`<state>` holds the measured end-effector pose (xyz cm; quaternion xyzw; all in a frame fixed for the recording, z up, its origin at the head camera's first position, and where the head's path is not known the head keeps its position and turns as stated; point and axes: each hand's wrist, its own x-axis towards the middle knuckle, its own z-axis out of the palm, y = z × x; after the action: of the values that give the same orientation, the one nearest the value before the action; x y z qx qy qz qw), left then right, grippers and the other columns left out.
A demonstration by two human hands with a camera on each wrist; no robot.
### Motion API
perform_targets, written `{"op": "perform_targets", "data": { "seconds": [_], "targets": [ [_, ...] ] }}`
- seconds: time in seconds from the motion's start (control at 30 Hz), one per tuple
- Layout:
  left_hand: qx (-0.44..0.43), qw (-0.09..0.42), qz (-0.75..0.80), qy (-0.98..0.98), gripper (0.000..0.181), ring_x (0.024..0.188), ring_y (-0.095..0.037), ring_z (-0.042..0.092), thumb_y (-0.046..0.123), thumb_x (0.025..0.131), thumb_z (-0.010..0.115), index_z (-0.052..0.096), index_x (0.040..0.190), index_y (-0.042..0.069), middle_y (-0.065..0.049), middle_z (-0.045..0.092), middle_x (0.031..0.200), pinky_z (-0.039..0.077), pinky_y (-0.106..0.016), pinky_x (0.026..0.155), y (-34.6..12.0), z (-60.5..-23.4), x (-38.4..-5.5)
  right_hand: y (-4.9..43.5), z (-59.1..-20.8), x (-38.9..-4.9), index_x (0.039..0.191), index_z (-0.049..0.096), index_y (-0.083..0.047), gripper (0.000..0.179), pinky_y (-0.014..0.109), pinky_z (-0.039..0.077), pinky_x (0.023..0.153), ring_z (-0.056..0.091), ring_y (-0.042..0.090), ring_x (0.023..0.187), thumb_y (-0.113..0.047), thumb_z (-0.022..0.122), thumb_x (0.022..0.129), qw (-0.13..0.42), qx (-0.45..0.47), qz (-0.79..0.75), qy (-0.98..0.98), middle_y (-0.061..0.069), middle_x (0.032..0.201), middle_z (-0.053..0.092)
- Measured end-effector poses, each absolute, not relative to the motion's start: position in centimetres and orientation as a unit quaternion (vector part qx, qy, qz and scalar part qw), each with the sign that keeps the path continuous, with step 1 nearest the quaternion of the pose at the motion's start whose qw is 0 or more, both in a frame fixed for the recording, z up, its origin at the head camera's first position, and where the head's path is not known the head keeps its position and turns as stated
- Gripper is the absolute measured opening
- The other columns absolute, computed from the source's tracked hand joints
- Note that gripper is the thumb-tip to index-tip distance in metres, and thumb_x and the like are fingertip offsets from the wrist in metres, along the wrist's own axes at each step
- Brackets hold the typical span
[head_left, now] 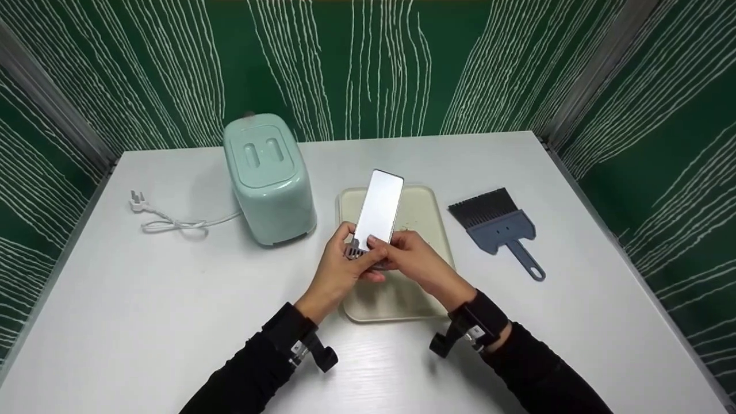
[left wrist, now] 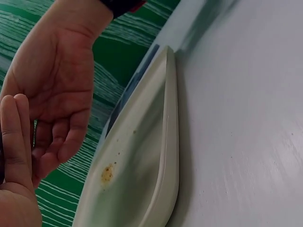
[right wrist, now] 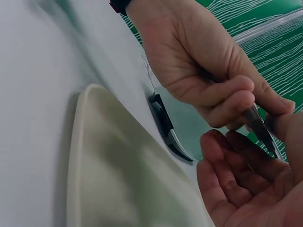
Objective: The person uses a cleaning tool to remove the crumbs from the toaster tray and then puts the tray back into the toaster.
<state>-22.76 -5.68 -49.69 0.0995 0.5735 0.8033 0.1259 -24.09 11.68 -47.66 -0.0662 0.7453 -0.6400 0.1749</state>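
Observation:
A long, shiny metal crumb tray [head_left: 379, 210] is held above the beige serving tray [head_left: 356, 310] in the head view. Its near end has dark slots. My left hand [head_left: 336, 267] grips that end from the left, thumb on top. From the right, my right hand [head_left: 422, 261] pinches it with the thumb on its upper face. In the right wrist view the crumb tray [right wrist: 259, 127] shows only as a thin dark edge between the hands. Small brown crumbs [left wrist: 107, 174] lie on the beige tray. Fingers hide the crumb tray's near edge.
A mint-green toaster [head_left: 270, 172] stands at the left rear, its white cord and plug [head_left: 138, 202] lying to its left. A blue-grey hand brush [head_left: 503, 230] with dark bristles lies right of the beige tray. Green walls with white streaks enclose the white table [head_left: 172, 310].

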Motion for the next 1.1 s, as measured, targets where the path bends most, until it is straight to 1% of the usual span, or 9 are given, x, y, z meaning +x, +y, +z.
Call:
{"op": "perform_targets", "data": {
  "seconds": [0.17, 0.3, 0.37, 0.53, 0.6, 0.67, 0.83, 0.93, 1.1],
  "targets": [
    [0.098, 0.124, 0.806, 0.571, 0.040, 0.069, -0.017, 0.077, 0.011, 0.096, 0.079, 0.044, 0.116, 0.005, -0.003, 0.078, 0.098, 0.066, -0.030, 0.062, -5.7, -49.8, -22.7, 11.3, -47.8, -24.0, 0.119, 0.071, 0.011, 0.032, 0.021, 0.062, 0.081, 0.075, 0.005, 0.084, -0.019, 0.065, 0.108, 0.165, -0.064, -0.646, 0.743, -0.003, 0.096, 0.080],
    [0.092, 0.129, 0.801, 0.577, 0.040, 0.074, -0.019, 0.079, 0.013, 0.097, 0.078, 0.045, 0.117, 0.006, -0.005, 0.079, 0.101, 0.067, -0.030, 0.065, -5.8, -49.9, -22.8, 11.3, -47.8, -24.0, 0.121, 0.070, 0.012, 0.033, 0.020, 0.062, 0.081, 0.075, 0.005, 0.084, -0.018, 0.065, 0.108, 0.159, -0.070, -0.652, 0.738, -0.003, 0.097, 0.079],
    [0.085, 0.132, 0.796, 0.585, 0.038, 0.078, -0.021, 0.081, 0.014, 0.099, 0.077, 0.045, 0.117, 0.006, -0.009, 0.080, 0.104, 0.067, -0.031, 0.068, -5.9, -50.0, -22.8, 11.3, -47.9, -23.9, 0.124, 0.069, 0.013, 0.034, 0.020, 0.062, 0.081, 0.075, 0.005, 0.085, -0.017, 0.064, 0.108, 0.157, -0.075, -0.654, 0.736, -0.001, 0.099, 0.079],
    [0.077, 0.137, 0.776, 0.610, 0.036, 0.088, -0.034, 0.083, 0.020, 0.101, 0.075, 0.045, 0.116, 0.006, -0.020, 0.080, 0.111, 0.068, -0.033, 0.071, -6.0, -50.2, -22.8, 11.5, -48.0, -23.9, 0.128, 0.067, 0.013, 0.035, 0.021, 0.061, 0.082, 0.074, 0.005, 0.087, -0.016, 0.063, 0.109, 0.156, -0.085, -0.647, 0.742, 0.002, 0.104, 0.079],
    [0.077, 0.140, 0.766, 0.622, 0.037, 0.086, -0.035, 0.083, 0.024, 0.102, 0.075, 0.045, 0.116, 0.007, -0.022, 0.080, 0.112, 0.068, -0.034, 0.071, -6.1, -50.1, -22.7, 11.6, -48.0, -24.0, 0.129, 0.067, 0.013, 0.035, 0.021, 0.059, 0.083, 0.073, 0.005, 0.088, -0.016, 0.063, 0.109, 0.157, -0.087, -0.638, 0.749, 0.005, 0.106, 0.079],
    [0.078, 0.142, 0.756, 0.635, 0.038, 0.081, -0.031, 0.082, 0.028, 0.103, 0.073, 0.046, 0.118, 0.007, -0.022, 0.080, 0.112, 0.068, -0.035, 0.071, -6.4, -50.1, -22.6, 11.7, -48.0, -24.0, 0.129, 0.068, 0.012, 0.036, 0.021, 0.058, 0.084, 0.072, 0.005, 0.089, -0.017, 0.063, 0.109, 0.160, -0.088, -0.629, 0.756, 0.009, 0.109, 0.080],
    [0.088, 0.146, 0.727, 0.666, 0.037, 0.073, -0.025, 0.081, 0.033, 0.107, 0.067, 0.046, 0.126, 0.009, -0.024, 0.080, 0.111, 0.068, -0.048, 0.076, -7.1, -50.1, -22.7, 11.8, -48.0, -24.1, 0.131, 0.069, 0.009, 0.036, 0.022, 0.056, 0.087, 0.072, 0.007, 0.094, -0.019, 0.063, 0.109, 0.168, -0.089, -0.619, 0.762, 0.011, 0.113, 0.079],
    [0.098, 0.139, 0.707, 0.686, 0.035, 0.074, -0.027, 0.082, 0.033, 0.110, 0.063, 0.046, 0.130, 0.009, -0.024, 0.080, 0.109, 0.067, -0.054, 0.077, -7.7, -50.1, -22.7, 12.0, -48.0, -24.3, 0.131, 0.069, 0.007, 0.037, 0.023, 0.057, 0.087, 0.073, 0.008, 0.095, -0.022, 0.063, 0.109, 0.180, -0.093, -0.622, 0.757, 0.010, 0.112, 0.080],
    [0.113, 0.118, 0.665, 0.729, 0.033, 0.074, -0.035, 0.081, 0.035, 0.112, 0.058, 0.048, 0.132, 0.012, -0.022, 0.081, 0.105, 0.068, -0.052, 0.072, -8.8, -49.8, -22.9, 12.2, -48.0, -24.5, 0.129, 0.071, 0.005, 0.036, 0.024, 0.056, 0.087, 0.073, 0.009, 0.094, -0.024, 0.064, 0.108, 0.201, -0.093, -0.615, 0.757, 0.008, 0.109, 0.082]
  ]
}}
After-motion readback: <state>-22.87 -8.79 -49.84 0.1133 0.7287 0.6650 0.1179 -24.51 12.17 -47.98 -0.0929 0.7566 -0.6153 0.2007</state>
